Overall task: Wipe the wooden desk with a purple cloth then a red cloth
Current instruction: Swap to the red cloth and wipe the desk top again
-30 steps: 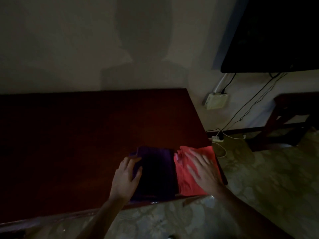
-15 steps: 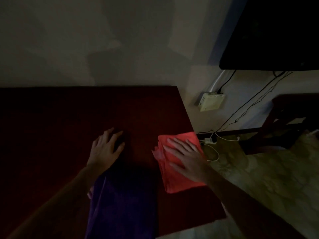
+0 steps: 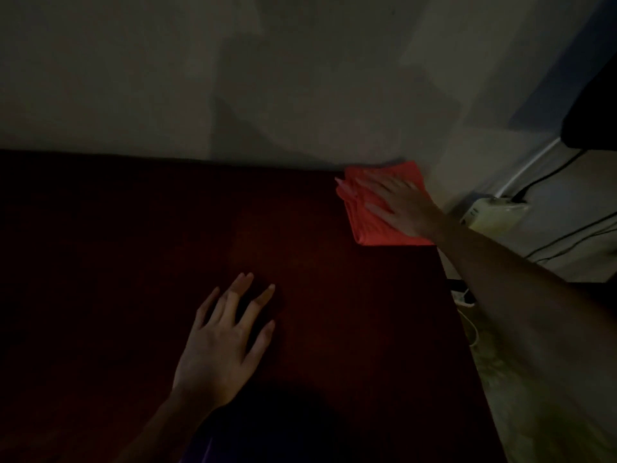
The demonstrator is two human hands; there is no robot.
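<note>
Dim room, head view looking down on a dark reddish-brown wooden desk (image 3: 133, 262) set against a pale plaster wall (image 3: 200, 78).

Right hand (image 3: 400, 208): palm down, flat on a folded coral-red cloth (image 3: 370, 225). Fingers straight and spread, reaching toward the left over the cloth's top; fingertips blurred. The red cloth lies at the desk's far right corner, its far edge touching the wall, its right edge about at the desk's right edge.

Left hand (image 3: 223, 345): palm down near the middle of the desk, closer to the near side. Fingers straight and spread, tips pointing up and to the right. Under and just beyond the fingers the surface is very dark; cannot tell whether they rest on bare wood or on fabric.

Purple cloth (image 3: 207, 452): only a faint violet strip shows at the bottom edge, just right of the left forearm. The rest is lost in shadow, so its full extent cannot be told.

Off the desk to the right: a small cream-coloured wall box (image 3: 490, 215) with black cables (image 3: 567, 242) running from it, and patterned floor (image 3: 551, 429) below
</note>
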